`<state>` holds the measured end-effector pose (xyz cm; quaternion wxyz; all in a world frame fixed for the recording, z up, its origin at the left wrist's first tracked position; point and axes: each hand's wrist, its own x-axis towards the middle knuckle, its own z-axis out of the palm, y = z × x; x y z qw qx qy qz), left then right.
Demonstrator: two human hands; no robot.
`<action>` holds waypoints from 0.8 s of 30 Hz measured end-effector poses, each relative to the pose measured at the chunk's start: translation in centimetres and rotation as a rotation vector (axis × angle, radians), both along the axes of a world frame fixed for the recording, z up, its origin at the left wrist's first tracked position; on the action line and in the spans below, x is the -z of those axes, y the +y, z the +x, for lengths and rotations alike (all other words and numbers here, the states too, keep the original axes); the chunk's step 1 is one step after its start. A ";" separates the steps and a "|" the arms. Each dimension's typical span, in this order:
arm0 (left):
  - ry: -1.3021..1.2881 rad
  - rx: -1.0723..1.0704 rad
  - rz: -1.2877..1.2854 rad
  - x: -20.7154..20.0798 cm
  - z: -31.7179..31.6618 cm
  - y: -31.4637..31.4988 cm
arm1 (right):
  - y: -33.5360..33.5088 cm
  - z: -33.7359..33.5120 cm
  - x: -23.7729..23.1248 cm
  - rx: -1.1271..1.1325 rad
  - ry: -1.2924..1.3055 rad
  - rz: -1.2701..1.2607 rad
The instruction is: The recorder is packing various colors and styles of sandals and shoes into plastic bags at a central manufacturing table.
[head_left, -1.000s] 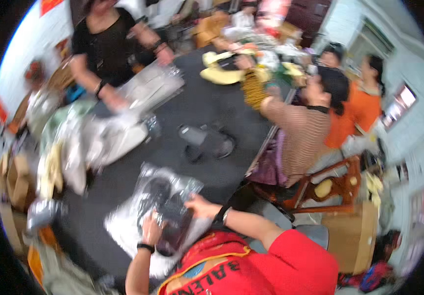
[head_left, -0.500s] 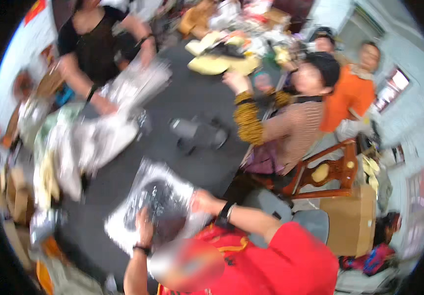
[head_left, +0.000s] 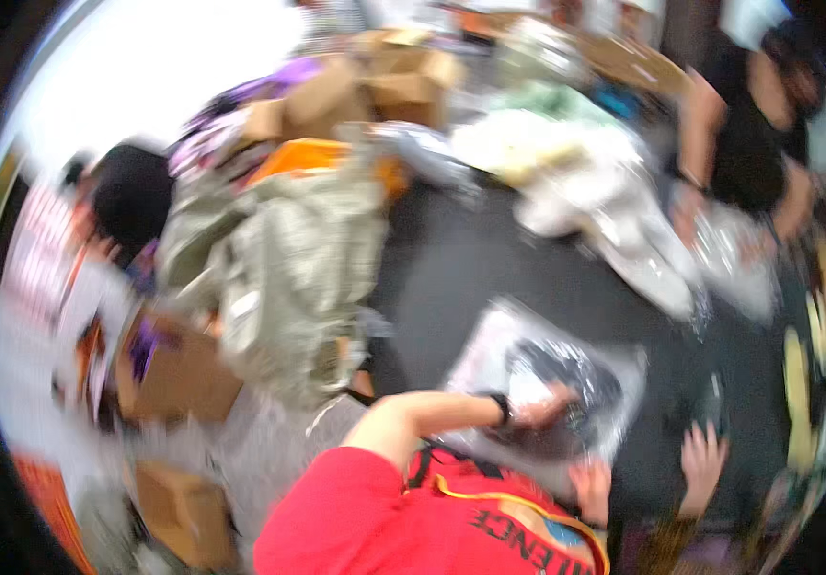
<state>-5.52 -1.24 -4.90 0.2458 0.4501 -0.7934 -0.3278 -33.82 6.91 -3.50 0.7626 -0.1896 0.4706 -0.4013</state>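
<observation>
A clear plastic bag (head_left: 475, 369) lies on the dark table in front of me, with a dark item (head_left: 590, 379) inside that is too blurred to name. My left hand (head_left: 539, 407) reaches in from the left, over the bag and against the dark item. Motion smears its fingers. At the bag's near right corner, my right hand (head_left: 592, 482) pinches the plastic edge. Just to the right, another person's hand (head_left: 703, 458) spreads its fingers on the table beside a dark object (head_left: 713, 402).
White plastic-wrapped pieces (head_left: 614, 220) cover the far part of the dark table (head_left: 442, 259). A large grey-green sack (head_left: 298, 259) stands at the left, near cardboard boxes (head_left: 178, 364). A person in black (head_left: 744, 125) handles clear plastic at the far right.
My view has swung left, so the bag and both my hands appear farther right. The sack and boxes have come into view. My left hand has moved farther across the bag.
</observation>
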 end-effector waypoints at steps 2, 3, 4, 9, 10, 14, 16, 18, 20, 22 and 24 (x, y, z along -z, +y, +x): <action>-0.041 -0.069 -0.447 3.2 -1.0 0.2 | 0.4 0.5 0.5 0.092 0.015 -0.076; -0.038 -0.036 -0.090 -1.6 -0.3 0.0 | -3.1 -2.8 -2.7 -0.004 -0.013 -0.078; -0.135 -0.056 0.020 0.6 0.0 0.8 | -7.4 -8.4 -10.2 -0.083 -0.082 -0.133; -0.223 -0.138 0.005 -3.2 -0.2 1.0 | -10.5 -13.4 -12.8 -0.129 -0.038 -0.285; -0.211 -0.100 0.000 -5.1 0.1 1.0 | -11.2 -15.1 -10.0 -0.124 -0.016 -0.387; -0.256 -0.055 -0.103 -3.2 0.7 -0.2 | -10.9 -13.7 -0.6 -0.150 0.177 -0.251; -0.207 -0.075 -0.152 -2.0 1.4 -0.7 | -7.6 -7.4 -0.6 -0.137 0.338 -0.013; -0.095 -0.140 -0.146 0.3 2.6 -0.9 | -3.5 -1.0 -2.2 -0.107 0.493 0.229; -0.258 -0.175 -0.224 -3.1 5.8 0.4 | -8.5 -11.3 10.2 -0.316 -0.082 0.425; -0.466 -0.269 -0.005 -6.4 8.1 1.6 | -10.5 -15.4 14.9 -0.396 -0.645 0.617; -0.479 -0.254 -0.122 -7.3 10.6 2.7 | -4.8 -8.5 4.7 -0.094 0.187 0.317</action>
